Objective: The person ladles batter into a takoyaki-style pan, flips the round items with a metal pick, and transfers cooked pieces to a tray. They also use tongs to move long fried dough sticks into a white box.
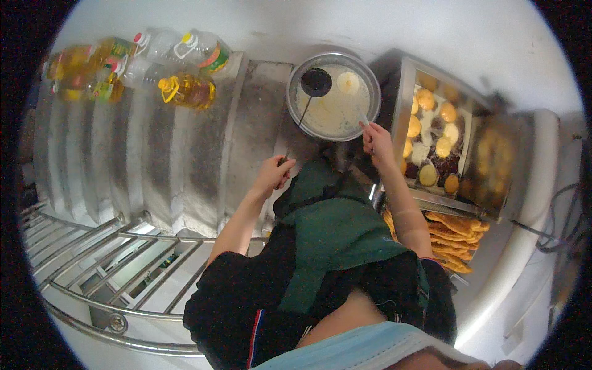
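My left hand (274, 174) grips the handle of a dark round ladle (316, 82), its head over the left part of a round metal pot (376, 102). Pale batter (330, 111) fills much of the pot, and a round pale piece with a yellowish middle (348, 83) shows near its upper right. At the pot's lower right rim, my right hand (378, 140) is closed on a light-coloured utensil (364, 118) whose far end is hard to make out. Right of the pot, several golden round fritters (447, 112) lie in the dark, foamy oil of a metal fryer (401, 92).
Long fried dough pieces (455, 240) are piled below the fryer. Metal steps (162, 138) run off to the left, holding a bottle of yellow oil (188, 91) and several other plastic bottles (203, 51). A metal railing (138, 240) curves at lower left; a thick white pipe (532, 180) passes at right.
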A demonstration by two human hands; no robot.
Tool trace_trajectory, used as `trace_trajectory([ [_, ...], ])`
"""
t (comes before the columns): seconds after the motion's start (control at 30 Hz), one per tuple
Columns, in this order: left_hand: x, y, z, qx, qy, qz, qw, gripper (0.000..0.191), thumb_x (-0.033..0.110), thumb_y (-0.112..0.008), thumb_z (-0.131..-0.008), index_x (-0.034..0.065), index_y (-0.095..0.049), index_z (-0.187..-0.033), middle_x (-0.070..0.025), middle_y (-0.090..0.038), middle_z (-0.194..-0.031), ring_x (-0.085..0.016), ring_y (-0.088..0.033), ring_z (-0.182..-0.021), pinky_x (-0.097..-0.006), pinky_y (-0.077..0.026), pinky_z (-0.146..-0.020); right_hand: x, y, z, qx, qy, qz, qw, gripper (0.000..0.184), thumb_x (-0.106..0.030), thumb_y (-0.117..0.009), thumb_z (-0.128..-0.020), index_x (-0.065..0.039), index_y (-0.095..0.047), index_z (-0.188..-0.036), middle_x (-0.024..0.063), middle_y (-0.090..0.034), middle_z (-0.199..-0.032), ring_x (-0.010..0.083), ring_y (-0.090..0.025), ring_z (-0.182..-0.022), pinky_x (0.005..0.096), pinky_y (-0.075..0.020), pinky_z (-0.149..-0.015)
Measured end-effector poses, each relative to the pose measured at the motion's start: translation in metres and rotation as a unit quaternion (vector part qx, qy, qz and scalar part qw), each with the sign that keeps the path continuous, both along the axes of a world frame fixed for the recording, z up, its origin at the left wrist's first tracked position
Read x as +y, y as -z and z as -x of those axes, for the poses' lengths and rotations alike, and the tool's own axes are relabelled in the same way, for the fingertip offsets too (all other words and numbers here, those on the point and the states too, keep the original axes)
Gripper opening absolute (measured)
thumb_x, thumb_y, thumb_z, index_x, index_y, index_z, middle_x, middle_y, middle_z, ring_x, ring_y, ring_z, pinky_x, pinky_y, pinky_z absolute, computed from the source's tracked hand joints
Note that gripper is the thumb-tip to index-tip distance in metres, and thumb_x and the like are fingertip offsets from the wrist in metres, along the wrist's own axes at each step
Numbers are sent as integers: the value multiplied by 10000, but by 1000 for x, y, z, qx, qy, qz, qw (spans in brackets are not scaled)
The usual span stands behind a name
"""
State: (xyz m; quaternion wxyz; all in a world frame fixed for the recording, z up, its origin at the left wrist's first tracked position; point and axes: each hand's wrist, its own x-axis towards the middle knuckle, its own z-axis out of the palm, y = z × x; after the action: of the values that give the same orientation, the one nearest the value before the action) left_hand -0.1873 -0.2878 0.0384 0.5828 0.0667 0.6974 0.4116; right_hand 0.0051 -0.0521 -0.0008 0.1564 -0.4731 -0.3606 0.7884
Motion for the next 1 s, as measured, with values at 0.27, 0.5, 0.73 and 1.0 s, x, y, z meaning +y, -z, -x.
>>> trace_trajectory([
  [0.27,20,-16,-15,-34,38,-4,999,183,256,-608,-882,88,-536,-866,19,-465,-592,-50,-385,-416,-220,-272,-347,8,16,0,-116,-102,-348,924,187,-197,-549,-899,-24,-617,-921,58,-545,-608,209,-510,-511,328,-412,-486],
  [0.5,20,-21,-17,-41,46,-14,998,194,273,-610,-886,91,-544,-881,24,-467,-591,-50,-394,-414,-217,-285,-345,-9,-19,5,-279,-179,-535,777,203,-164,-531,-882,-7,-605,-987,218,-629,-788,407,-615,-772,454,-470,-647],
  [0.73,24,-24,-17,-48,49,-14,998,168,252,-603,-893,93,-548,-888,28,-475,-584,-43,-387,-393,-213,-278,-331,0,1,-3,-135,-91,-448,879,217,-160,-560,-884,-34,-637,-1043,130,-584,-643,253,-558,-545,362,-444,-525],
  [1.0,23,-22,-15,-37,65,-16,997,205,267,-622,-871,77,-544,-878,11,-482,-597,-57,-409,-422,-222,-317,-352,-8,-10,4,-75,-53,-150,984,232,-177,-530,-923,-27,-633,-1067,-53,-431,-579,31,-356,-444,190,-267,-384],
])
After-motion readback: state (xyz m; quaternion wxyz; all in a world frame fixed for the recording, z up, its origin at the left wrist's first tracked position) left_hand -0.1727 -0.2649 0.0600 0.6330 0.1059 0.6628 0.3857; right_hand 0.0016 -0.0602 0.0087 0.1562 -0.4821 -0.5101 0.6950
